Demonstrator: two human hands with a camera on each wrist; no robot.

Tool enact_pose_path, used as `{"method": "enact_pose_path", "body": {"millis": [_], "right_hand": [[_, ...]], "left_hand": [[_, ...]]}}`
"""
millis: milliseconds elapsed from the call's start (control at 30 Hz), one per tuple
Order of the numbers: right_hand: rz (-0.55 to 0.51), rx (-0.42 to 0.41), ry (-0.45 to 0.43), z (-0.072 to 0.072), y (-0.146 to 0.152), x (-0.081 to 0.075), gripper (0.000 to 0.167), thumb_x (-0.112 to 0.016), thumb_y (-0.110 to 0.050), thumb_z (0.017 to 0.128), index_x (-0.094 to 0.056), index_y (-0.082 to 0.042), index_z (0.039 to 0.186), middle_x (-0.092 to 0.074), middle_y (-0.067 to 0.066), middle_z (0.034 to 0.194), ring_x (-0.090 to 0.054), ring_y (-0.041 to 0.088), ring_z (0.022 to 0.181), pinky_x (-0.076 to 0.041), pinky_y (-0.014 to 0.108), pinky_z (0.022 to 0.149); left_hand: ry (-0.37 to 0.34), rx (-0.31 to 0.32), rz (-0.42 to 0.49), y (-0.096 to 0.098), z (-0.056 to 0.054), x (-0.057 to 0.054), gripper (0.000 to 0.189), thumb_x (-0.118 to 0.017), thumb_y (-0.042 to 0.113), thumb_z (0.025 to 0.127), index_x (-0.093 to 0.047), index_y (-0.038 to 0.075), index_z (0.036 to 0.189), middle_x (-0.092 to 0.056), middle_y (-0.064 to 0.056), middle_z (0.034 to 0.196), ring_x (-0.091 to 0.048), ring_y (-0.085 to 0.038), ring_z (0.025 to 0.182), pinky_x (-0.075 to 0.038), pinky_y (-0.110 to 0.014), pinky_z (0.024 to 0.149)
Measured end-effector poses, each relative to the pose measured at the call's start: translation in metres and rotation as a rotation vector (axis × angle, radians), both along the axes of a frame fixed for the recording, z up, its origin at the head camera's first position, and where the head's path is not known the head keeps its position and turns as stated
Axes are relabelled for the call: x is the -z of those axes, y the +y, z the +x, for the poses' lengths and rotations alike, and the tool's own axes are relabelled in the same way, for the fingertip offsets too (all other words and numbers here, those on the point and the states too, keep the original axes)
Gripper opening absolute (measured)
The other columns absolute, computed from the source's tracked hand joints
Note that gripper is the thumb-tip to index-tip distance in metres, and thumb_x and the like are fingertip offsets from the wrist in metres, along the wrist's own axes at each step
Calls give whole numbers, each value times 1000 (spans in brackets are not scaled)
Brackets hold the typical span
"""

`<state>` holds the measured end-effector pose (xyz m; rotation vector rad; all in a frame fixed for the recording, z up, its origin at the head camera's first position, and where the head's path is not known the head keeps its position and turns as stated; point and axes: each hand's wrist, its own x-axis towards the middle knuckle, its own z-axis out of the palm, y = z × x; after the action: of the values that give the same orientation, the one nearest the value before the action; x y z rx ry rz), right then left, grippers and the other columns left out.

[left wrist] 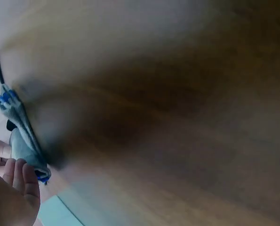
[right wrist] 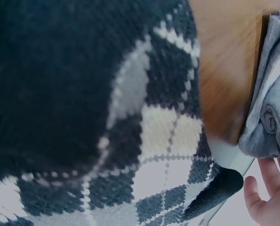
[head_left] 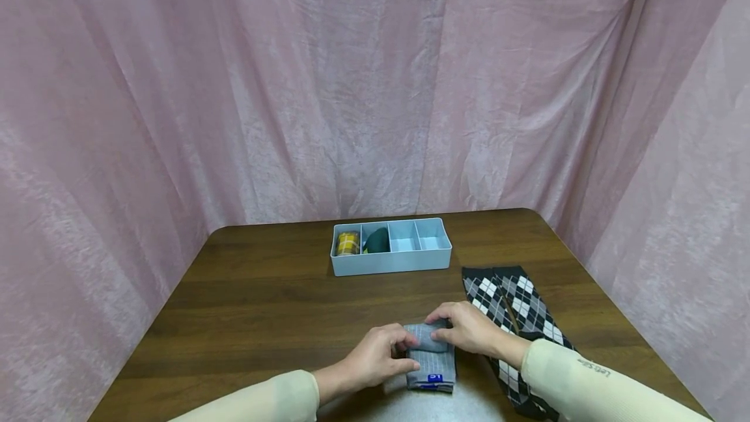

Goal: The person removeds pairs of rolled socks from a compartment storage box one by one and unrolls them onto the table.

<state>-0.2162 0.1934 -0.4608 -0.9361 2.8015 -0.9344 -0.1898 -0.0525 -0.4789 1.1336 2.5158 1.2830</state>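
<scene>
A pair of grey ribbed socks (head_left: pixel 430 363) with blue marks at the near end lies on the table, its far part rolled up. My left hand (head_left: pixel 383 353) holds the left end of the roll with curled fingers, its thumb lower down beside the socks. At the roll's far right, my right hand (head_left: pixel 465 329) grips with bent fingers and thumb. The right wrist view shows the coiled end of the roll (right wrist: pixel 271 117) above that hand's fingers. In the left wrist view, the left fingers (left wrist: pixel 20 176) lie against the roll.
Black, grey and white argyle socks (head_left: pixel 515 305) lie flat at the right, partly under my right forearm. A light blue divided box (head_left: pixel 392 262) stands at the back, with a yellow checked roll (head_left: pixel 348 243) and a dark green roll (head_left: pixel 377 241) in its left compartments. Pink curtains (head_left: pixel 351 83) hang behind.
</scene>
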Motion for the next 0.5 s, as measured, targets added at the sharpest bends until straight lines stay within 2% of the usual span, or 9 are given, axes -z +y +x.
{"method": "enact_pose_path", "body": {"millis": [233,400,500], "right_hand": [[-7,21,-41,-6,1,3,20,-76,-22,87,-76,-12,105,-73,-1,103,-67,21,99,-52,40,85],[3,22,-38,-7,1,3,21,-75,-23,88,-75,-10,105,-73,0,103,-67,21,99,-52,40,85],[2,24,-21,-8,1,3,21,-75,-22,88,-75,-9,105,-73,0,102,-67,20,98,-52,40,84]], "left_hand": [[88,13,-103,-2,-1,8,30,-82,25,84,-72,11,108,-66,3,102,-60,-5,89,-49,-19,77],[133,32,-167,-3,-4,10,33,-82,26,84,-73,10,110,-67,5,105,-59,-1,91,-48,-17,79],[156,36,-201,-3,-6,11,33,-82,28,83,-73,10,110,-68,6,106,-59,-1,97,-48,-18,84]]}}
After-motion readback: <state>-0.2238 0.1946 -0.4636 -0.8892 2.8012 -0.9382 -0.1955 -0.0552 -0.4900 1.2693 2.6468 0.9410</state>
